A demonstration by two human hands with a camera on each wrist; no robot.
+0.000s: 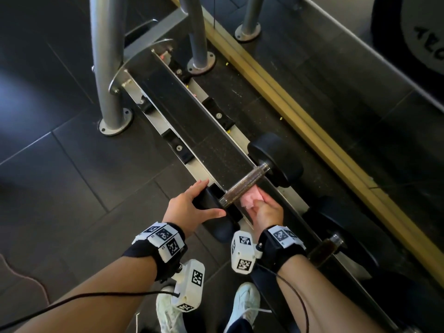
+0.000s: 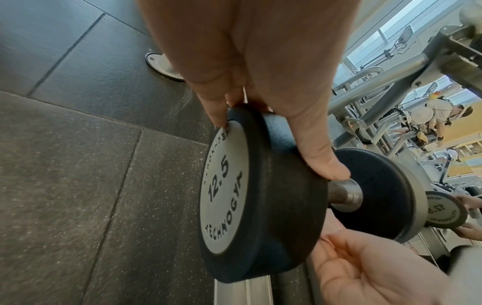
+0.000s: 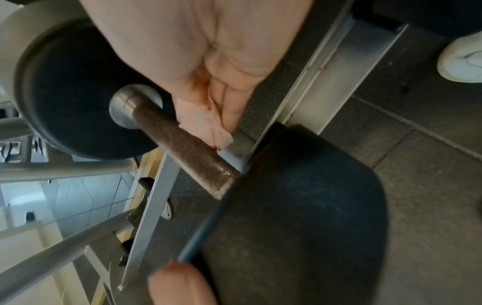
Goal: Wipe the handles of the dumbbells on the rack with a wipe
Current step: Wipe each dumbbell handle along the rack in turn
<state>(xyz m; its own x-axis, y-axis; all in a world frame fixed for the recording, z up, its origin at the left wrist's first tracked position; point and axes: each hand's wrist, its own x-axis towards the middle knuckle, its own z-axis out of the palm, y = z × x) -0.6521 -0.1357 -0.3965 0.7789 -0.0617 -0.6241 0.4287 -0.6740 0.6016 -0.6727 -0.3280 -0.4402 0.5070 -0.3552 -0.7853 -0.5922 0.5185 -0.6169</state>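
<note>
Now left hand [image 1: 189, 207] fingers grip the dumbbell [image 1: 274, 159] head; right hand [image 1: 265, 212] pinches the wipe [image 1: 248, 198] against its handle [image 1: 242, 186].

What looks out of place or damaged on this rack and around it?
Little stands out. The handle of the dumbbell that the right hand wipes with the wipe looks brownish and speckled, possibly rust. Small yellow bits lie scattered on the floor behind the rack.
</note>
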